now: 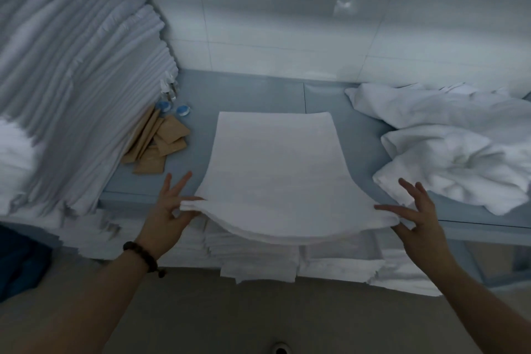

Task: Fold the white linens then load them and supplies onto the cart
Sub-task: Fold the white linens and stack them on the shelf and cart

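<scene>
A folded white linen (273, 169) lies flat on the blue-grey table (258, 92), its near edge lifted off the table's front. My left hand (169, 210) pinches the near left corner between thumb and a finger, the other fingers spread. At the near right corner my right hand (413, 215) pinches the edge the same way. Crumpled, unfolded white linens (448, 146) lie in a heap on the right of the table. Brown paper packets (158, 141), small blue-capped items (172, 108) and little clear bottles (169, 89) sit at the left.
A tall stack of folded white linens (71, 80) fills the left side. More folded white linens (287, 256) sit on a lower shelf under the table's front edge. A tiled wall (287, 8) stands behind the table. The floor (230, 319) lies below.
</scene>
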### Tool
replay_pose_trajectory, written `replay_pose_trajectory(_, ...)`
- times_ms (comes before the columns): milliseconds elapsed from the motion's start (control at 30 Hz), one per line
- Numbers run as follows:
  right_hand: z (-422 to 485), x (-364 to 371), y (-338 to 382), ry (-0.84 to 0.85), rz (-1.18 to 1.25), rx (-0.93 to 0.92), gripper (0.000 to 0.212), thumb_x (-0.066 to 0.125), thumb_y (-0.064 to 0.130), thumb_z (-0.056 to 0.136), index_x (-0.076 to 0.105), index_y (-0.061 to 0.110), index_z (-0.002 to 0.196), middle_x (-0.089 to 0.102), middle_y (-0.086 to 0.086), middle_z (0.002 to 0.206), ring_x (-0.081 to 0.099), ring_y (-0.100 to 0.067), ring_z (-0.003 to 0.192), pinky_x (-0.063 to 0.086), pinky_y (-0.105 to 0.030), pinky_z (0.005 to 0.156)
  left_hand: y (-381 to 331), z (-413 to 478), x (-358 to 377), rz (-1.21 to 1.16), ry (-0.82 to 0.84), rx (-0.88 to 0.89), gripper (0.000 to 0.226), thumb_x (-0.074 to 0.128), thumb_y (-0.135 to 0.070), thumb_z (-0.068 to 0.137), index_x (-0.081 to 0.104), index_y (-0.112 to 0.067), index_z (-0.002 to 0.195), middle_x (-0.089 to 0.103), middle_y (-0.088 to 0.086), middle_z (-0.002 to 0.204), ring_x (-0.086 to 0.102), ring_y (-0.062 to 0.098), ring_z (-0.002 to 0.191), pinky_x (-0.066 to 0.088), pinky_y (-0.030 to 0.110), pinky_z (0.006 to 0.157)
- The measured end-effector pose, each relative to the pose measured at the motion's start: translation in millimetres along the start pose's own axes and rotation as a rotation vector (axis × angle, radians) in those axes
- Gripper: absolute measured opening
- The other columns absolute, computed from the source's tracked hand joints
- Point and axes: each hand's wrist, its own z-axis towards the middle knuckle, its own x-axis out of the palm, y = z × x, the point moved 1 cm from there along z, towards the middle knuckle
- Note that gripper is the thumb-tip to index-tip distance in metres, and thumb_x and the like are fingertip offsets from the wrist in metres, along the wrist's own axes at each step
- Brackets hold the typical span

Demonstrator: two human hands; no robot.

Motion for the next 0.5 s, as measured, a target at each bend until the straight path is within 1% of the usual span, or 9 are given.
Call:
replay_pose_trajectory(33, -3.3, -3.5, 8.8, -0.014, 0.035, 0.041, 0.039, 0.065, -0.01, 0.081, 0.069, 0.019, 0.106, 0.035, -0.009, 0.149, 0.016, -0.033, 0.144, 0.02, -0.051, 0.113, -6.4, -5.4, -4.7, -0.038, -0.04, -0.028, 0.059, 0.061, -0.008, 0.09, 0.061, -0.067, 0.094, 0.027, -0.025, 0.147, 0.002, 0.001, 0.143, 0.021, 0.031, 0.111)
replay_pose_trajectory(67, -6.9, -6.4, 17.9, -0.033, 0.07, 0.071, 0.034, 0.064, -0.007, 0.083, 0.07, 0.018, 0.105, 0.035, -0.009, 0.149, 0.015, -0.03, 0.145, 0.021, -0.054, 0.113, -12.9, -11.3, -9.1, -0.056, -0.084, -0.047, 0.061, 0.06, -0.012, 0.091, 0.056, -0.073, 0.091, 0.026, -0.034, 0.141, 0.002, -0.003, 0.142, 0.022, 0.026, 0.107)
replay_pose_trajectory(133, -14.6, -10.6, 35.5, -0.084, 0.126, 0.097, 0.028, 0.062, -0.006, 0.086, 0.069, 0.014, 0.105, 0.038, -0.011, 0.148, 0.016, -0.029, 0.145, 0.022, -0.057, 0.113, -24.5, -21.2, -17.5, -0.099, -0.17, -0.07, 0.049, 0.058, -0.02, 0.092, 0.053, -0.068, 0.096, 0.024, -0.044, 0.132, 0.006, 0.001, 0.144, 0.024, 0.026, 0.106)
replay_pose_trajectory(200, -21.8, -13.4, 51.3, -0.145, 0.141, 0.094, 0.025, 0.06, -0.006, 0.087, 0.068, 0.007, 0.106, 0.041, -0.013, 0.146, 0.019, -0.029, 0.145, 0.024, -0.058, 0.113, -35.6, -30.3, -23.1, -0.108, -0.225, -0.069, 0.048, 0.056, -0.02, 0.093, 0.051, -0.068, 0.096, 0.023, -0.043, 0.132, 0.01, 0.005, 0.144, 0.021, 0.028, 0.109)
replay_pose_trajectory(233, -24.9, -14.6, 58.3, -0.173, 0.146, 0.098, 0.022, 0.058, -0.006, 0.089, 0.067, 0.004, 0.106, 0.042, -0.012, 0.145, 0.02, -0.027, 0.144, 0.024, -0.057, 0.113, -39.9, -33.9, -26.4, -0.115, -0.26, -0.054, 0.051, 0.055, -0.017, 0.095, 0.054, -0.068, 0.094, 0.024, -0.037, 0.137, 0.012, 0.005, 0.143, 0.019, 0.027, 0.11)
replay_pose_trajectory(300, -28.2, -17.1, 69.0, -0.226, 0.159, 0.105, 0.018, 0.055, -0.004, 0.091, 0.065, -0.001, 0.106, 0.042, -0.01, 0.144, 0.021, -0.022, 0.143, 0.026, -0.052, 0.113, -46.9, -36.3, -33.8, -0.14, -0.295, -0.024, 0.041, 0.053, -0.013, 0.096, 0.061, -0.053, 0.098, 0.029, -0.015, 0.149, 0.016, 0.008, 0.143, 0.018, 0.025, 0.113)
replay_pose_trajectory(367, -26.5, -19.1, 77.1, -0.265, 0.165, 0.116, 0.017, 0.053, -0.001, 0.093, 0.064, -0.002, 0.106, 0.042, -0.007, 0.144, 0.022, -0.019, 0.143, 0.027, -0.047, 0.113, -51.1, -32.7, -41.7, -0.112, -0.306, 0.014, 0.018, 0.054, -0.012, 0.096, 0.064, -0.024, 0.105, 0.031, -0.002, 0.153, 0.016, 0.01, 0.145, 0.016, 0.027, 0.117)
replay_pose_trajectory(433, -19.3, -19.5, 81.1, -0.289, 0.17, 0.133, 0.012, 0.054, 0.002, 0.094, 0.064, -0.002, 0.099, 0.043, -0.005, 0.144, 0.023, -0.019, 0.143, 0.028, -0.044, 0.111, -54.7, -24.0, -45.9, -0.068, -0.332, 0.039, 0.015, 0.056, -0.012, 0.095, 0.064, -0.019, 0.106, 0.026, -0.011, 0.151, 0.009, -0.004, 0.142, 0.011, 0.017, 0.113)
replay_pose_trajectory(500, -7.8, -17.0, 81.3, -0.315, 0.166, 0.15, 0.012, 0.055, 0.006, 0.094, 0.064, 0.0, 0.087, 0.044, -0.005, 0.143, 0.023, -0.019, 0.143, 0.029, -0.041, 0.108, -56.6, -10.2, -45.7, -0.023, -0.352, 0.017, 0.02, 0.057, -0.013, 0.094, 0.066, -0.013, 0.112, 0.023, -0.013, 0.15, 0.005, 0.002, 0.143, 0.009, 0.026, 0.115)
